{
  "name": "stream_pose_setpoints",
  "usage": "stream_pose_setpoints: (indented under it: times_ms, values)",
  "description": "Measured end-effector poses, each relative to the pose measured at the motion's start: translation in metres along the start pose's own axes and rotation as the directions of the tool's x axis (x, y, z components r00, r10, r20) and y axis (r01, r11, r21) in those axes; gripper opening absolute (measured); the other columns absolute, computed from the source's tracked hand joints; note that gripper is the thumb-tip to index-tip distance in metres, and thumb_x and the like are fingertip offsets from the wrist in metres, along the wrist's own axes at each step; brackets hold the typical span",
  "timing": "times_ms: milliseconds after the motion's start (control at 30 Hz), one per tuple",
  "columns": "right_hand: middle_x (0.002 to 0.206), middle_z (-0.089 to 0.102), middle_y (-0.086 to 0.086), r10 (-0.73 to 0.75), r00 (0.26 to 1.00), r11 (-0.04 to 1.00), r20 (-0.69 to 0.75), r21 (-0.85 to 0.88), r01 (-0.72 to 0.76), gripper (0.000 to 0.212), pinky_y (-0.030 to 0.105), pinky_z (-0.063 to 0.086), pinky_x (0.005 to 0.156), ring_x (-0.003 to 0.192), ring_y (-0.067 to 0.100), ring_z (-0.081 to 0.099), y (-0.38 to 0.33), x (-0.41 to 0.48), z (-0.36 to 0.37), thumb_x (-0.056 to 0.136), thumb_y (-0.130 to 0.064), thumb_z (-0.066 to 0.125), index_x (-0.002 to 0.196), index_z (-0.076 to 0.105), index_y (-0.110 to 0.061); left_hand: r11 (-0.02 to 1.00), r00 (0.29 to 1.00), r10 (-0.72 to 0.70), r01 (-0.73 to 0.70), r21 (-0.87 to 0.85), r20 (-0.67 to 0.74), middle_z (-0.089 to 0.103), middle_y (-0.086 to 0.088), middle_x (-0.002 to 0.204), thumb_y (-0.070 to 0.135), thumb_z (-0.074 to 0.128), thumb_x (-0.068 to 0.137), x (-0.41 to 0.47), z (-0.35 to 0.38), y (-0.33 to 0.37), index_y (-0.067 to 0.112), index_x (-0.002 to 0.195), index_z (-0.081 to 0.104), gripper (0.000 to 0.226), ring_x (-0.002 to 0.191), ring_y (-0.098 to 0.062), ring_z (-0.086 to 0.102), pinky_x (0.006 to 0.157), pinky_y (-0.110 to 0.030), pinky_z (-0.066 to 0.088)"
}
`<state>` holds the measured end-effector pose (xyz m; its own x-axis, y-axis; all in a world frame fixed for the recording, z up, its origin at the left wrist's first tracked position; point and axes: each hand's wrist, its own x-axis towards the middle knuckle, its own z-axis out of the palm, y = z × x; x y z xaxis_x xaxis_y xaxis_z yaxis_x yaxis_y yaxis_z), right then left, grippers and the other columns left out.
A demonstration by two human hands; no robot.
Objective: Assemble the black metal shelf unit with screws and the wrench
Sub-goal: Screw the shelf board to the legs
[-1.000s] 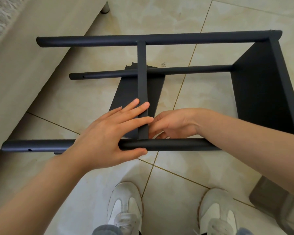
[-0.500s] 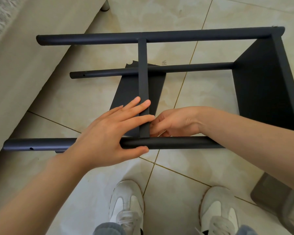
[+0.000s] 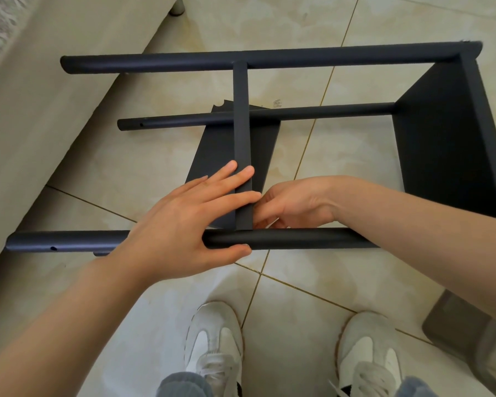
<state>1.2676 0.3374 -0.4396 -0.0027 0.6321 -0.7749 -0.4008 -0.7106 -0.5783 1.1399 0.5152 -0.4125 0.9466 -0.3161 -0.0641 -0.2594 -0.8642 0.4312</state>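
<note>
The black metal shelf unit [image 3: 447,144] lies on its side on the tile floor, its poles running left to right. My left hand [image 3: 181,224] spans the near pole [image 3: 298,239]. Its straight fingers press on the edge of the middle shelf panel [image 3: 242,133], and its thumb lies under the pole. My right hand [image 3: 295,204] reaches in behind the near pole. Its fingers are curled at the joint of panel and pole, pinching a small pale metal piece [image 3: 269,222] that is mostly hidden. I cannot tell whether it is a screw or the wrench.
A beige sofa base [image 3: 40,124] runs along the left, with its foot [image 3: 178,7] at the top. A grey object [image 3: 464,336] stands at the lower right. My white shoes [image 3: 215,339] are just below the near pole. Open screw holes [image 3: 53,248] show in the poles' left ends.
The shelf frame and both hands sit slightly higher in view. Both hands keep the same holds at the joint.
</note>
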Motion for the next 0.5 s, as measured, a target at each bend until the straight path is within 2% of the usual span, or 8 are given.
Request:
stream_pose_setpoints:
  times_ms: [100,267,500]
  values:
    - [0.11,0.071,0.015,-0.008,1.0,1.0,0.003,0.021,0.007,0.021,0.038,0.051,0.098,0.101,0.024,0.067,0.0004,0.0016,0.0003,0.094,-0.013,0.059,0.11,0.069,-0.005,1.0,1.0,0.002,-0.002,-0.002,-0.003,0.023,0.017,0.163,0.067,0.052,0.084,-0.0004,-0.0006,0.0002,0.037,0.147,0.043,0.071,0.153,-0.002,0.009,0.117,-0.035,0.024]
    - [0.101,0.073,0.009,0.008,1.0,1.0,0.027,0.015,-0.009,0.013,0.035,0.052,0.09,0.092,0.02,0.069,-0.0004,-0.0045,-0.0059,0.093,-0.016,0.061,0.096,0.072,-0.011,1.0,1.0,0.004,-0.004,0.001,0.004,0.023,0.017,0.163,0.068,0.051,0.084,-0.0001,-0.0008,0.0007,0.038,0.147,0.043,0.071,0.152,-0.002,0.009,0.116,-0.032,0.021]
    - [0.103,0.07,0.013,-0.008,1.0,0.999,0.003,0.043,0.008,0.015,0.034,0.054,0.086,0.091,0.022,0.068,-0.0005,0.0026,0.0008,0.095,-0.011,0.059,0.105,0.07,-0.006,1.0,1.0,0.0,0.0,-0.011,-0.004,0.024,0.017,0.163,0.067,0.052,0.084,-0.0007,-0.0013,0.0002,0.036,0.147,0.045,0.071,0.152,-0.002,0.01,0.117,-0.034,0.024]
